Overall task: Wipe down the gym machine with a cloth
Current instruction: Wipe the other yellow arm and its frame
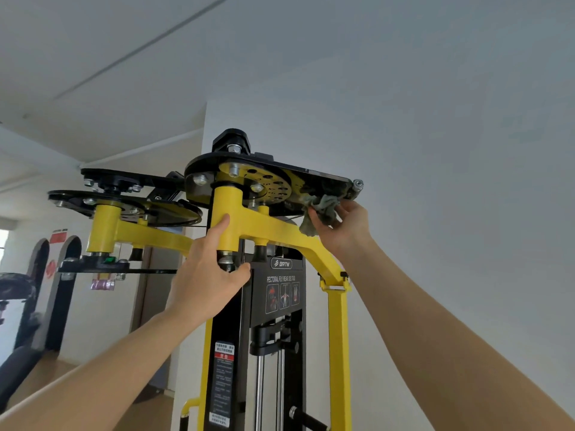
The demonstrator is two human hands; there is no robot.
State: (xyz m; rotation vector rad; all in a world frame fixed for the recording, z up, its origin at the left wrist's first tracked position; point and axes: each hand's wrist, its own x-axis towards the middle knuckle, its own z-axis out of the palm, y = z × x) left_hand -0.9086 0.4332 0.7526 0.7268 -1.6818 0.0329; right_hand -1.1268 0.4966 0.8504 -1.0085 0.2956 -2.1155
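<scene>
Two hands used: soft, light cloth point(323, 206) bunched in right hand point(348, 228) against black plate point(326, 178); rigid yellow post point(227, 206) gripped by left hand point(208, 278).

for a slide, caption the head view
Right hand holds a cloth against the black plate; left hand holds the yellow arm.
</scene>
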